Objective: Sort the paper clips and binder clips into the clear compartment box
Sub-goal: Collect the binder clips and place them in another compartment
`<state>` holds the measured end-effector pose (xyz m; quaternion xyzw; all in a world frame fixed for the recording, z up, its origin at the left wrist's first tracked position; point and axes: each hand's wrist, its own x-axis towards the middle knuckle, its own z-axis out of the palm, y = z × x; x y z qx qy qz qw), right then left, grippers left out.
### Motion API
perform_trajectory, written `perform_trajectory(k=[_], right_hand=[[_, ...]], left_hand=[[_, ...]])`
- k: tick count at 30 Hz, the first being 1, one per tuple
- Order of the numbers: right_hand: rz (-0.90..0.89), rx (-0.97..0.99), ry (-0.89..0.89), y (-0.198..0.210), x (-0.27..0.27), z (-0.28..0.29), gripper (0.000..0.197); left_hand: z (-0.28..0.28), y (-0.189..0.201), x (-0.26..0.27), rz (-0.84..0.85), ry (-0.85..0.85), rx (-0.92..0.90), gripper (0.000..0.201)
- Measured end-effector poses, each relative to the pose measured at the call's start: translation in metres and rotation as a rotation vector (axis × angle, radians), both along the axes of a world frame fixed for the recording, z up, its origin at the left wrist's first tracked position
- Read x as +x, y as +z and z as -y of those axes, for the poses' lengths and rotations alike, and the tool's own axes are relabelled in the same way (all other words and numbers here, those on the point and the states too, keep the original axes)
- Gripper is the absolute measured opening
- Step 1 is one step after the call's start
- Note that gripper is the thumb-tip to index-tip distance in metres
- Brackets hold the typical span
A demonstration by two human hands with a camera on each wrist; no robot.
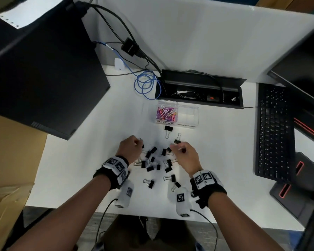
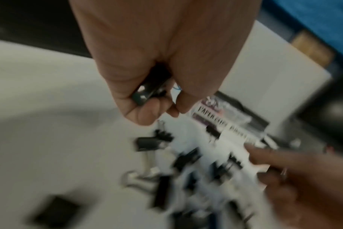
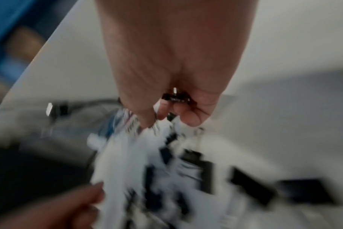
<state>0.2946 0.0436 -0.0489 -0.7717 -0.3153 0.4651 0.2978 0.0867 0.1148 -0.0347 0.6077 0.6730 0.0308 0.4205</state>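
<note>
A black keyboard (image 1: pixel 274 131) sits right, a computer tower (image 1: pixel 43 77) left, blue cable (image 1: pixel 145 84) (seemingly coiled) behind.

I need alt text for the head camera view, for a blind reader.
Two hands, the left hand and right hand, gather black binder clips scattered on a white desk. Behind them the clear compartment box holds coloured paper clips on its left; its right compartment is empty.

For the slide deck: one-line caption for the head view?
Both hands, left hand and right hand, gather binder clips from the desk; paper clips already fill their compartment in the clear box.
</note>
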Motion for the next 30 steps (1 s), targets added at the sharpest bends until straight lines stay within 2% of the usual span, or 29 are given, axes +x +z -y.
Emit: perform_trajectory(k=[1, 3, 5, 7, 10, 14, 16, 18, 20, 21, 23, 25, 26, 28, 30], right_hand=[[-0.119, -0.013, -0.115, 0.004, 0.003, -0.006, 0.032], [-0.396, 0.062, -0.309, 0.018, 0.011, -0.021, 0.025], [-0.562, 0.17, -0.399, 0.034, 0.021, -0.041, 0.019], [-0.63, 0.223, -0.461, 0.048, 0.031, -0.062, 0.02], [-0.594, 0.177, -0.49, 0.056, 0.04, -0.081, 0.018], [-0.511, 0.166, -0.431, 0.049, 0.043, -0.078, 0.021], [-0.491, 0.198, -0.448, 0.047, 0.042, -0.071, 0.031], [-0.388, 0.228, -0.404, 0.047, 0.041, -0.062, 0.033], [-0.207, 0.25, -0.293, 0.044, 0.041, -0.052, 0.028], [-0.096, 0.255, -0.212, 0.041, 0.041, -0.047, 0.025], [0.085, 0.235, -0.018, 0.033, 0.04, -0.038, 0.019], [0.192, 0.176, 0.182, 0.023, 0.036, -0.034, 0.018], [0.222, 0.136, 0.268, 0.018, 0.033, -0.033, 0.023], [0.266, 0.063, 0.394, 0.008, 0.026, -0.031, 0.037], [0.306, 0.039, 0.451, -0.001, 0.019, -0.03, 0.04]], left_hand=[[-0.006, 0.009, 0.01, 0.117, 0.055, -0.09, 0.026], [-0.02, 0.034, 0.039, 0.491, 0.301, -0.33, 0.019], [-0.035, 0.054, 0.073, 0.763, 0.516, -0.479, 0.014], [-0.048, 0.065, 0.108, 0.863, 0.572, -0.517, 0.014], [-0.063, 0.064, 0.144, 0.905, 0.634, -0.545, 0.015], [-0.07, 0.049, 0.155, 0.845, 0.652, -0.517, 0.023], [-0.065, 0.046, 0.148, 0.837, 0.627, -0.506, 0.026], [-0.055, 0.048, 0.133, 0.808, 0.519, -0.48, 0.026], [-0.043, 0.049, 0.109, 0.729, 0.345, -0.39, 0.021], [-0.036, 0.047, 0.095, 0.643, 0.25, -0.304, 0.02], [-0.028, 0.037, 0.063, 0.343, 0.024, -0.066, 0.016], [-0.02, 0.024, 0.033, 0.066, -0.129, 0.094, 0.008], [-0.016, 0.016, 0.021, -0.021, -0.168, 0.127, 0.011], [-0.009, 0.0, 0.004, -0.139, -0.226, 0.117, 0.034], [-0.004, -0.01, -0.002, -0.171, -0.242, 0.09, 0.045]])
